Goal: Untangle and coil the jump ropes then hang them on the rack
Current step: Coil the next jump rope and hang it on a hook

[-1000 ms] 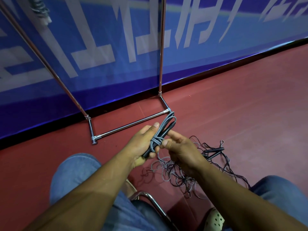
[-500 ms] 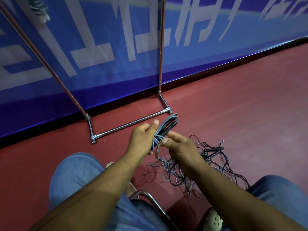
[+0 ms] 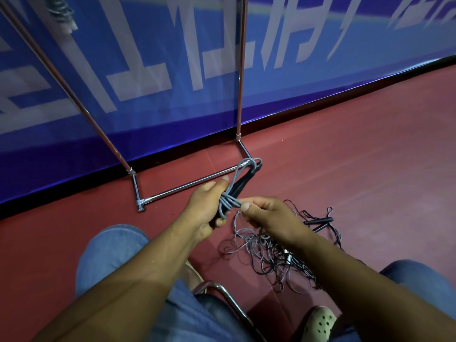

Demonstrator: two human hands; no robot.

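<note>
My left hand (image 3: pixel 206 208) grips a coiled grey jump rope (image 3: pixel 240 180) with its black handles, the looped end pointing up and away. My right hand (image 3: pixel 269 215) pinches the rope's loose grey end right beside the wraps around the bundle's middle. A tangled pile of grey and black ropes (image 3: pixel 274 255) lies on the red floor below my right hand, with two black handles (image 3: pixel 319 222) at its far right. The chrome rack (image 3: pixel 187 185) stands ahead, its base bar just beyond my hands and its two uprights rising out of view.
A blue banner wall (image 3: pixel 296 82) runs behind the rack. Something coiled hangs at the top left (image 3: pixel 61 13). I sit on a chrome-framed chair (image 3: pixel 227 294), knees in jeans on both sides, a spotted shoe (image 3: pixel 318 322) at the bottom.
The bundle has tilted a little more upright. My right hand has pulled the grey end out to the right of the wraps.
</note>
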